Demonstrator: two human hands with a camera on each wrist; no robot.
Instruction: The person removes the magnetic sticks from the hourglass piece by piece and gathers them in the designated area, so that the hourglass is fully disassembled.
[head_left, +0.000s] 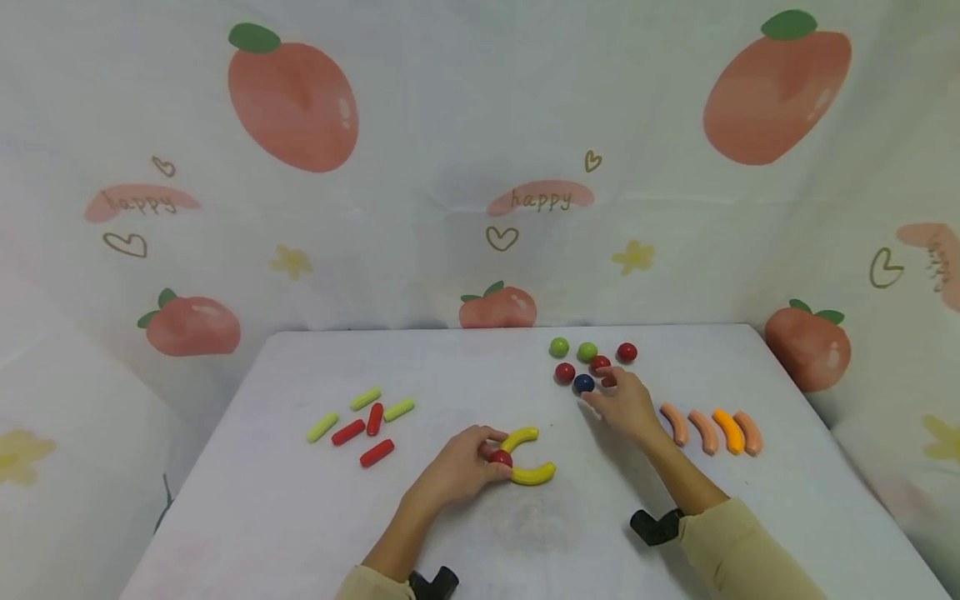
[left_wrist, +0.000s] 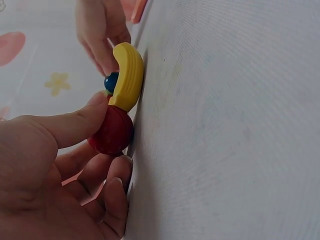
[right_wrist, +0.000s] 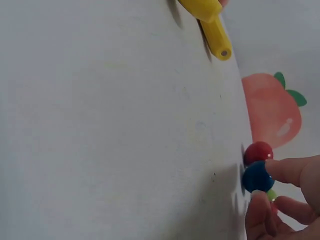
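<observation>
My left hand (head_left: 462, 465) pinches a red ball (left_wrist: 111, 131) between thumb and fingers, low over the white table. Two yellow curved pieces (head_left: 533, 474), shaped like bananas, lie against that ball, their free ends pointing right. In the left wrist view, one banana-shaped piece (left_wrist: 128, 75) meets the ball just beyond my thumb. Further back, my right hand (head_left: 624, 406) has its thumb and a fingertip on either side of a dark blue ball (right_wrist: 258, 177). Close around it are red balls (head_left: 565, 372) and green balls (head_left: 559, 347). Contact on the blue ball's far side is hidden.
Red rods (head_left: 377, 453) and light green rods (head_left: 322, 427) lie on the table's left. Several sausage-shaped pieces (head_left: 703, 432), one of them orange (head_left: 727, 431), lie right of my right forearm. A patterned cloth (head_left: 420, 125) hangs behind the table (head_left: 247, 517).
</observation>
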